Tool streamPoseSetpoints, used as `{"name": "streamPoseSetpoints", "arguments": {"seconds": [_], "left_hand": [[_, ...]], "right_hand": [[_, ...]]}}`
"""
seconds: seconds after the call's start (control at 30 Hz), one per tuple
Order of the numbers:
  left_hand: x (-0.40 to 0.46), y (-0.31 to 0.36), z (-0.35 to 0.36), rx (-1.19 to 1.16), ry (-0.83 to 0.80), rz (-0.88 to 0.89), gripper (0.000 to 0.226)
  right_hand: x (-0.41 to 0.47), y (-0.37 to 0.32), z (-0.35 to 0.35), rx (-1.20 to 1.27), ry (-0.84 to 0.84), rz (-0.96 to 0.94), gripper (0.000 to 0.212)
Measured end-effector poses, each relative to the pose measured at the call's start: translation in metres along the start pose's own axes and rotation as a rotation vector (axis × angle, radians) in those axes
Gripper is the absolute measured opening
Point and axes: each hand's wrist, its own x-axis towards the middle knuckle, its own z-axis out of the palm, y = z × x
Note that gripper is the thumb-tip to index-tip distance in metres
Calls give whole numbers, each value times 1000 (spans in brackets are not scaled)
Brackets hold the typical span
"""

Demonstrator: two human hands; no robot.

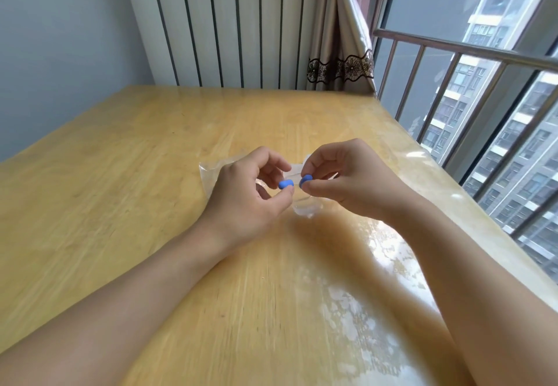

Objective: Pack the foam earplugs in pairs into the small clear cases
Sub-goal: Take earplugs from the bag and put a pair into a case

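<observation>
- Your hands are over mid-table [120, 174], close together, not touching.
- L hand [247, 192] pinches an earplug [285, 183] betw. thumb & fingers.
- R hand [350, 177] pinches a 2nd earplug [306, 179], just right of the 1st; small gap betw. them.
- Bag [211, 171] lies flat on table under/behind both hands; its left edge sticks out past your L hand.
- Clear piece [308, 207] on table just below the earplugs, betw. your wrists; can't tell if it's a case.
- Radiator [229, 23] behind table's far edge.
- Curtain [341, 53] right of radiator, at far-right corner.
- Window rail [453, 84] runs along table's right side.
</observation>
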Motion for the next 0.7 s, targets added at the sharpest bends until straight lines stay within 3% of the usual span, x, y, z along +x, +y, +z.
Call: {"name": "streamPoseSetpoints", "arguments": {"seconds": [0.27,0.5,0.7], "left_hand": [[-1,3,-6,-179,-95,-101,23],[2,3,-10,-221,-130,-95,7],[3,-2,-10,-219,-140,-131,16]], "right_hand": [[-5,-4,-2,136,-143,99,4],[-6,-7,1,167,-21,84,7],[-6,-8,6,281,-52,100,8]]}}
